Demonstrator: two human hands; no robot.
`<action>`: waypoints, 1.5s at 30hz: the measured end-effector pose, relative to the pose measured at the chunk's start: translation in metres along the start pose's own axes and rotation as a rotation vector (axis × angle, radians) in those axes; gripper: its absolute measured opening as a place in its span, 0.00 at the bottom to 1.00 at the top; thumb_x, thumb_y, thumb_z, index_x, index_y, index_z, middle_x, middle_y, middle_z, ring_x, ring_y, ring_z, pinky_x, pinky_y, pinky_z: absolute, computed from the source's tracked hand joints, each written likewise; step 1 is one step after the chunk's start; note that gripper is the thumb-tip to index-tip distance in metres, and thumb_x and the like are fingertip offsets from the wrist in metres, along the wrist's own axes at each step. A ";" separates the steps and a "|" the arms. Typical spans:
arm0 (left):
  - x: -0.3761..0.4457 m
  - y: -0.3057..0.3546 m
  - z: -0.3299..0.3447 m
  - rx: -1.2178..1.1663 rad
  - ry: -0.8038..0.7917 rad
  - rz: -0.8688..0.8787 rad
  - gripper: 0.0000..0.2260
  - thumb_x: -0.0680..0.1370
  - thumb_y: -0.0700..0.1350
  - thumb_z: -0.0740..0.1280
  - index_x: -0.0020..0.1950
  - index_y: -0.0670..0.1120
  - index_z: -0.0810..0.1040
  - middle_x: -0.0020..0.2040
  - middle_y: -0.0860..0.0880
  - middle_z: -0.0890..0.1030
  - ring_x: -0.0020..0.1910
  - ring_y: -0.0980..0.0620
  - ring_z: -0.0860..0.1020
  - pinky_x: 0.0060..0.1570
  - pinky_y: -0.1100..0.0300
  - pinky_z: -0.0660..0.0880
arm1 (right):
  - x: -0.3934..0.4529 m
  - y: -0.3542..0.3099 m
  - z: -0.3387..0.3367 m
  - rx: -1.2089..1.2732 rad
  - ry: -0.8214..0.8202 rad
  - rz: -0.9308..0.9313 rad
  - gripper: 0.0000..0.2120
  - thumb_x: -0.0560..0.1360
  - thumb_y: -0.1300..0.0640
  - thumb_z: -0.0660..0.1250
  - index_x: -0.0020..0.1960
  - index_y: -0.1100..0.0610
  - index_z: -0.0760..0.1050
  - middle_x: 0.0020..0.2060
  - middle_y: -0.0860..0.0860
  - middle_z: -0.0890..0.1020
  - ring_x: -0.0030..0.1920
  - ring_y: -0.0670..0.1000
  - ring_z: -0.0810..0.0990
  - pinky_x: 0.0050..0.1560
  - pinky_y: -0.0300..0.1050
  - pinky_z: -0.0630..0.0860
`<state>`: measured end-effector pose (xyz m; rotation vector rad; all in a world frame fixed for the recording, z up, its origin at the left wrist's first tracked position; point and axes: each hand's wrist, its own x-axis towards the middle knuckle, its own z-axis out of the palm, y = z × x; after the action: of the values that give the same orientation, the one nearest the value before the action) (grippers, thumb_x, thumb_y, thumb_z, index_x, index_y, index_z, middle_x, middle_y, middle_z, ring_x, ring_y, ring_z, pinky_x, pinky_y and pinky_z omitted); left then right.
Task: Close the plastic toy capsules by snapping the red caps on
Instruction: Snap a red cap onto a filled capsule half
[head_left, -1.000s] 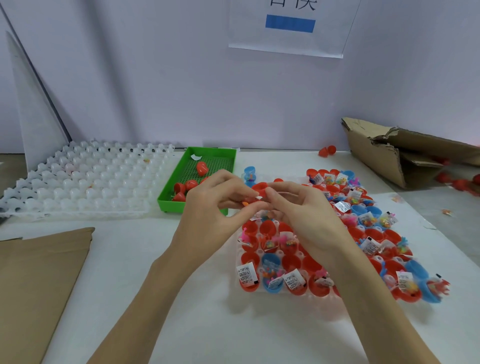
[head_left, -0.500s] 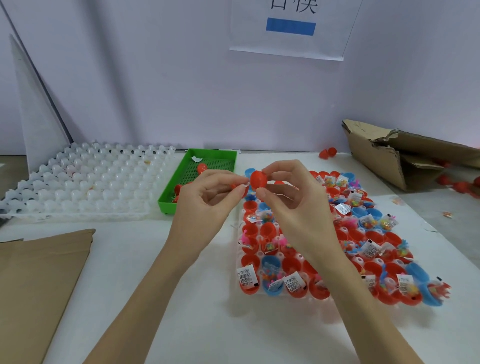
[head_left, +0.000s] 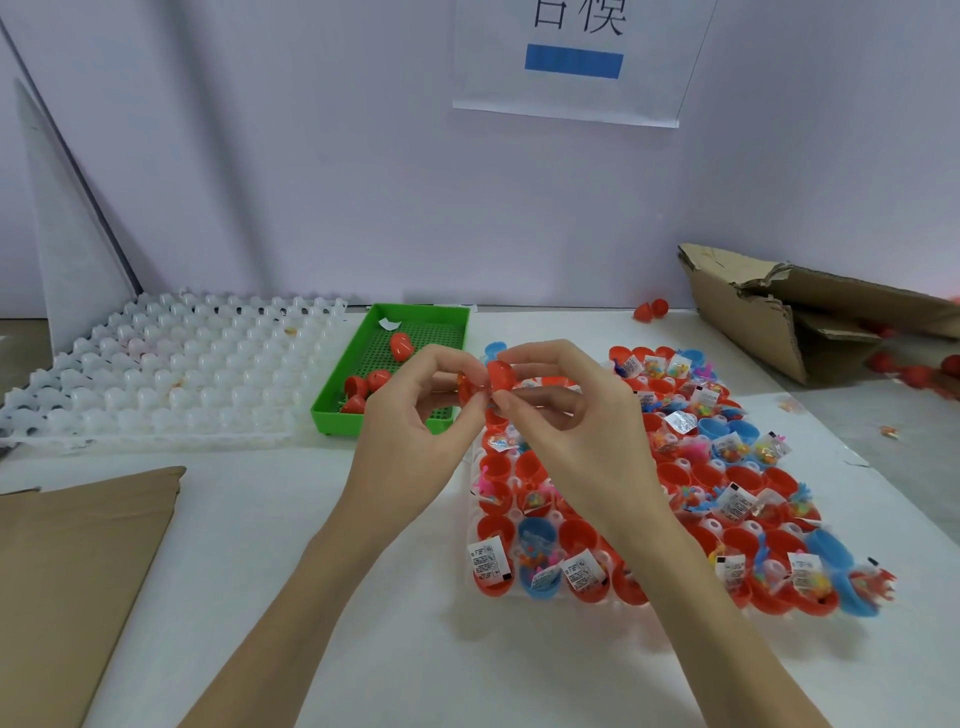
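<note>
Fingertips of left hand (head_left: 415, 415) and right hand (head_left: 566, 415) pinch one red capsule (head_left: 485, 383), at twelve o'clock above the capsule tray (head_left: 470, 519).

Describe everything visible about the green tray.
The green tray is a shallow rectangular bin of bright plastic with low walls and a perforated grid floor. It sits flat on the white table, left of the capsule rack, holding a few red capsules and a white paper scrap. The left hand hides its near right corner.

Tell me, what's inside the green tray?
The green tray holds a few red capsule pieces and a white paper scrap. The left hand hides its near right corner.
</note>
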<state>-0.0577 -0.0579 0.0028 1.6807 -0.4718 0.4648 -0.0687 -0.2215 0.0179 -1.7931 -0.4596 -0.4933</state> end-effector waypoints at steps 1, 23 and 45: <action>0.000 0.001 0.001 -0.012 0.007 -0.002 0.10 0.79 0.33 0.73 0.53 0.46 0.81 0.48 0.53 0.85 0.50 0.51 0.85 0.53 0.63 0.80 | 0.000 0.001 0.000 -0.010 0.002 -0.001 0.13 0.76 0.61 0.75 0.58 0.50 0.80 0.52 0.44 0.84 0.49 0.42 0.86 0.48 0.34 0.81; 0.000 0.006 0.001 -0.142 0.114 -0.092 0.07 0.77 0.33 0.75 0.49 0.44 0.86 0.49 0.51 0.88 0.50 0.53 0.86 0.51 0.66 0.80 | 0.001 0.000 0.000 0.172 -0.004 0.072 0.10 0.77 0.60 0.74 0.57 0.54 0.83 0.50 0.44 0.86 0.48 0.47 0.87 0.48 0.36 0.81; -0.004 0.013 0.000 -0.122 0.065 -0.060 0.16 0.77 0.37 0.76 0.60 0.53 0.85 0.53 0.58 0.87 0.54 0.59 0.85 0.53 0.69 0.79 | 0.000 -0.002 -0.002 0.271 0.041 0.130 0.08 0.79 0.62 0.72 0.57 0.55 0.83 0.48 0.46 0.88 0.49 0.49 0.88 0.50 0.39 0.83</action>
<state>-0.0677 -0.0597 0.0115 1.5530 -0.3931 0.4362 -0.0699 -0.2233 0.0196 -1.5379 -0.3608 -0.3583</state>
